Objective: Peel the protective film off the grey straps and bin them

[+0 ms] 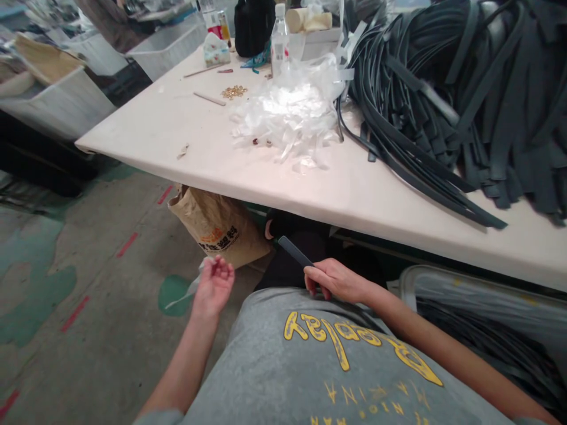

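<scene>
My right hand is closed round a dark flat strap, whose squared end sticks out towards the table edge. The rest of that strap is hidden by the hand and my body. My left hand is held palm up with its fingers curled. A thin whitish strip of plastic film hangs from it over the floor. Both hands are in front of my body, below the table top. On the table lie a crumpled pile of clear plastic film and a large bundle of dark straps.
Below the table's edge stands an open tan sack. A bin with dark straps is at lower right. The table also bears small gold-coloured pieces, a bottle and a black bag. White bins and another person are at upper left.
</scene>
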Motion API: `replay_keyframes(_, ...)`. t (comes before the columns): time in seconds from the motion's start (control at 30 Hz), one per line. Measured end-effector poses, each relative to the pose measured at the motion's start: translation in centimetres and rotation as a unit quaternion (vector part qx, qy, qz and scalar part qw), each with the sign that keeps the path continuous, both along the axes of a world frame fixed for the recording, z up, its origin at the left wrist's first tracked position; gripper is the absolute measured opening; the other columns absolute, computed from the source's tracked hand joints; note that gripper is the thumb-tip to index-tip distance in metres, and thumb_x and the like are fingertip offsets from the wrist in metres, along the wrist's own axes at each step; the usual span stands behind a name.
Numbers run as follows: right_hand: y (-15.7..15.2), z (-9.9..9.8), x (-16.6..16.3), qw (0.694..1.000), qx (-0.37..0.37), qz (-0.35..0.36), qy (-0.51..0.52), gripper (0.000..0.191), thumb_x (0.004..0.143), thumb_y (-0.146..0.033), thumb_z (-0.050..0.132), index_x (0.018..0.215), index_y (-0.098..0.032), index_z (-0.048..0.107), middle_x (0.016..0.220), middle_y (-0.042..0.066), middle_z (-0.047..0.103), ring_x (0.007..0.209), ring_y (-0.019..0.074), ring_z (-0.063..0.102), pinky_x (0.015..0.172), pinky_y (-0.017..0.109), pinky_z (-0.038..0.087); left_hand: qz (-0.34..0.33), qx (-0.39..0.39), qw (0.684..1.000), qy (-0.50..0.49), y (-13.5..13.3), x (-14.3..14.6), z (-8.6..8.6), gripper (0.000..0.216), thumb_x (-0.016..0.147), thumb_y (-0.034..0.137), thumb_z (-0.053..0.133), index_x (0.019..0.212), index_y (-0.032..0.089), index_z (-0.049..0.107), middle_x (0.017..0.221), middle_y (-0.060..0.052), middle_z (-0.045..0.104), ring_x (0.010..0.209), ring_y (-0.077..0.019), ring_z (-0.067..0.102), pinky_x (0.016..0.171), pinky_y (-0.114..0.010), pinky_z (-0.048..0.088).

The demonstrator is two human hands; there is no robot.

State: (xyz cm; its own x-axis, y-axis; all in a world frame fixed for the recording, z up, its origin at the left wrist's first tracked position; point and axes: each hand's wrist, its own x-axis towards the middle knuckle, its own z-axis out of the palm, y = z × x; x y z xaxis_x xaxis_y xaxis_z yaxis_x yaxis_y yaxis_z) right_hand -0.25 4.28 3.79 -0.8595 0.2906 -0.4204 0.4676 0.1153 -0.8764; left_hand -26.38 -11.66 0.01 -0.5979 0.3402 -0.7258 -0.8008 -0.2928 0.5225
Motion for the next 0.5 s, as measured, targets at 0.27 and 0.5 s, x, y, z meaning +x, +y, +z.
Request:
replay_keyframes(0.27, -0.6, 3.7, 0.2, 0.980, 0.195, 0.016, -0.037, 0.045, 0.096, -0.029, 0.040, 0.064, -0.016, 0.069, 0.063, 0.002, 0.069, 0.057, 0.0122, 0.058, 0.059, 0.023, 0.035, -0.170, 0.086, 0.981, -0.050, 8.9, 7.7, 2.6, 0.018, 0.093, 0.025, 0.058, 0.080, 0.017, 0.067, 0.079, -0.002, 0.074, 0.073, -0.0120, 0.069, 0.081, -0.029, 0.054)
replay_keyframes(0.5, 0.0, 3.2, 0.3, 0.969, 0.234, -0.014, -0.071, 0.046, 0.096, -0.030, 0.040, 0.063, -0.016, 0.068, 0.060, 0.002, 0.065, 0.054, 0.0122, 0.053, 0.056, 0.024, 0.031, -0.227, 0.091, 0.967, -0.063, 10.0, 9.5, 2.7, 0.016, 0.090, 0.026, 0.063, 0.079, 0.015, 0.067, 0.075, -0.002, 0.072, 0.072, -0.0124, 0.069, 0.077, -0.027, 0.055)
